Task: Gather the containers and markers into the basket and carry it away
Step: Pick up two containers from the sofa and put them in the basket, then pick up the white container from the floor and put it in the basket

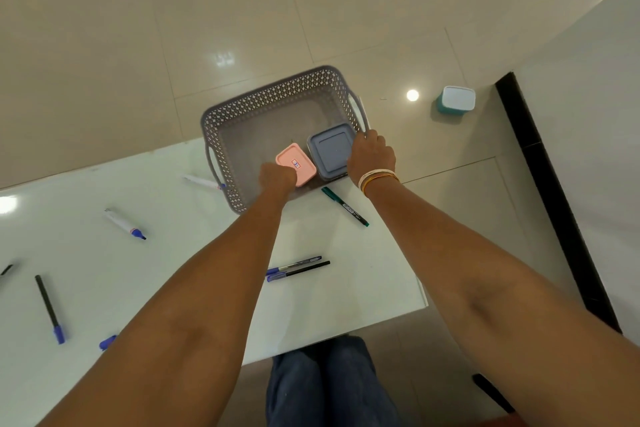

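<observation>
A grey perforated basket [263,104] sits at the far corner of the white table [194,288], partly over its edge. Inside lie a pink container [296,160] and a grey-blue container [330,149]. My left hand [277,178] grips the near side of the pink container. At the basket's right side, my right hand [371,156] curls over the grey-blue container's right edge, by the basket's handle. Several markers lie on the table: a green one [344,206], a blue and black pair [298,269], and white ones [124,224] [202,181].
A teal container with a white lid [456,100] stands on the tiled floor to the right. More markers [50,308] lie at the table's left. A dark baseboard [554,191] and a wall run along the right. My legs show below the table's near edge.
</observation>
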A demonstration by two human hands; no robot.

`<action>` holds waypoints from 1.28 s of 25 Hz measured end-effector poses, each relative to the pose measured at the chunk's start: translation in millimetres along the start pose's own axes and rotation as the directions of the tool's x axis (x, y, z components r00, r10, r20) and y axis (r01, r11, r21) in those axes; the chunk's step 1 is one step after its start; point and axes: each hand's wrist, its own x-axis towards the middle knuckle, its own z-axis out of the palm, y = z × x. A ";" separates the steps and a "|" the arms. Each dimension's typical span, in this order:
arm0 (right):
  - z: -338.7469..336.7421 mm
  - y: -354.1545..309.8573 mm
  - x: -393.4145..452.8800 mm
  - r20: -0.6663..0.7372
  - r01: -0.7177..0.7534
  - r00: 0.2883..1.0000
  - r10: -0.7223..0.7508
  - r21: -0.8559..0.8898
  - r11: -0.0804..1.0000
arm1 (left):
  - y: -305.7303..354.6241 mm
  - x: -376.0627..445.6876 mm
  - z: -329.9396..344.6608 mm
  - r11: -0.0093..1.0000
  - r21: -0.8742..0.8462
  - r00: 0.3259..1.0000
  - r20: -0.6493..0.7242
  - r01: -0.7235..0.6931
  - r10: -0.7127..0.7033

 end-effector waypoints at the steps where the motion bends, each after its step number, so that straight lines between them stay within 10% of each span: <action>1: -6.3 -1.2 -10.6 0.034 -0.005 0.999 0.004 0.035 0.999 | 0.4 -14.0 -6.5 0.998 0.042 0.999 -0.007 -0.050 0.050; 11: -17.0 21.5 -134.0 0.309 -0.176 0.948 0.083 0.289 0.941 | -28.8 -135.5 7.5 0.846 0.395 0.932 0.215 -0.357 0.293; 32: -95.6 425.4 -22.2 0.329 -0.218 0.940 0.094 0.363 0.906 | 180.5 -221.2 264.4 0.864 0.311 0.902 0.307 -0.396 0.303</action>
